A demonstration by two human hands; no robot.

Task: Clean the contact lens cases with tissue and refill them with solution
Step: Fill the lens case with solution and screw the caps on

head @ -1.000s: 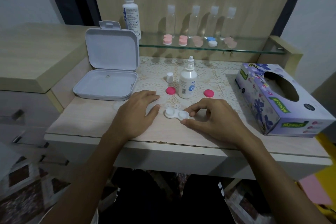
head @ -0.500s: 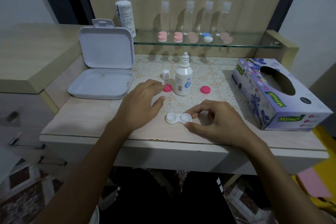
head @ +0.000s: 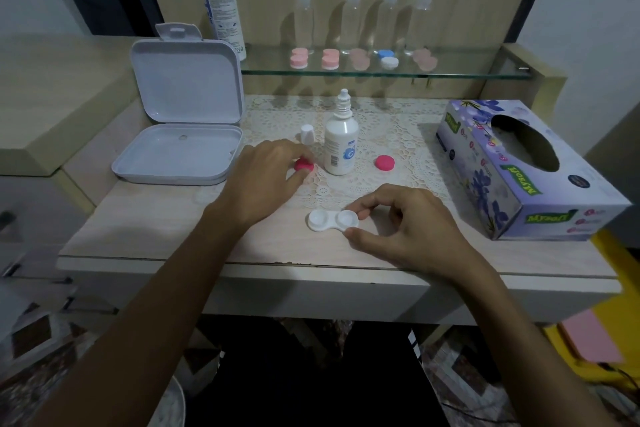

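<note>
A white two-well lens case (head: pixel 332 220) lies uncapped on the table near the front. My right hand (head: pixel 405 222) pinches its right end between thumb and fingers. My left hand (head: pixel 266 177) reaches over a pink cap (head: pixel 304 165), with fingers and thumb closing round it. A second pink cap (head: pixel 384 162) lies to the right of the small solution bottle (head: pixel 340 142), which stands uncapped on the lace mat. Its white cap (head: pixel 307 134) stands beside it. A floral tissue box (head: pixel 519 166) sits at the right.
An open white plastic box (head: pixel 180 152) lies at the left. A glass shelf (head: pixel 485 74) behind holds a tall solution bottle (head: pixel 223 7), several clear bottles and several capped lens cases (head: pixel 388 58). The table's front edge (head: pixel 311 265) is near my wrists.
My left hand has moved forward from beside the lens case to the left pink cap. My right hand has stayed on the case.
</note>
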